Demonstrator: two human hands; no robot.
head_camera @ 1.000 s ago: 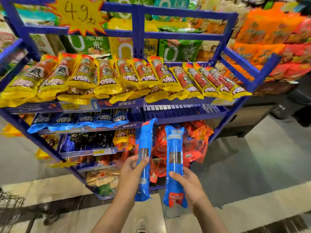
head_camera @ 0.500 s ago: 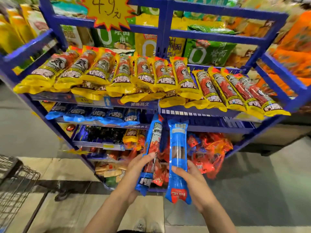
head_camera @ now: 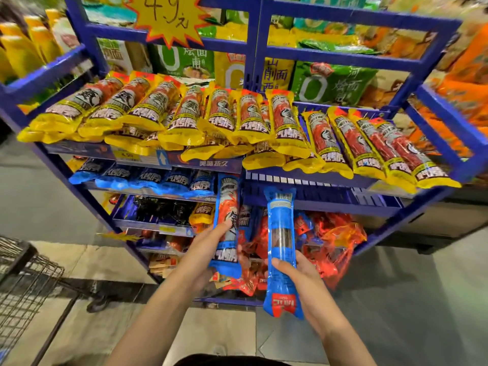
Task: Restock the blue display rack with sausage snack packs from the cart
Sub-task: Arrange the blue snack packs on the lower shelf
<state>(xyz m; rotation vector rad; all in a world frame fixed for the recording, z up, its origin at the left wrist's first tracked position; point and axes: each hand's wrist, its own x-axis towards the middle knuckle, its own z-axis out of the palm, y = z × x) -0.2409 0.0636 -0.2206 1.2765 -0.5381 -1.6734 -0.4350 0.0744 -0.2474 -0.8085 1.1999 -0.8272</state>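
My left hand [head_camera: 204, 249] grips a blue sausage pack [head_camera: 227, 207] upright, printed side towards me, its top at the second shelf's front edge. A second blue sausage pack [head_camera: 280, 233], back side and barcode showing, is held in my right hand [head_camera: 295, 273] just below the bare right half of that shelf [head_camera: 317, 199]. The blue display rack [head_camera: 253, 48] carries yellow sausage packs [head_camera: 184, 114] across its top shelf. A row of blue packs [head_camera: 148, 178] lies on the left half of the second shelf.
Red-orange packs [head_camera: 332, 239] fill the lower right shelf; dark and yellow packs [head_camera: 169, 210] sit lower left. The wire cart [head_camera: 23, 281] stands at the left on the tiled floor. A yellow price star [head_camera: 169, 17] hangs on top. Noodle bags [head_camera: 332, 80] stand behind the rack.
I have moved closer to the rack. Both hands have lifted their blue packs up towards the second shelf, and the left pack has turned its printed face to me.
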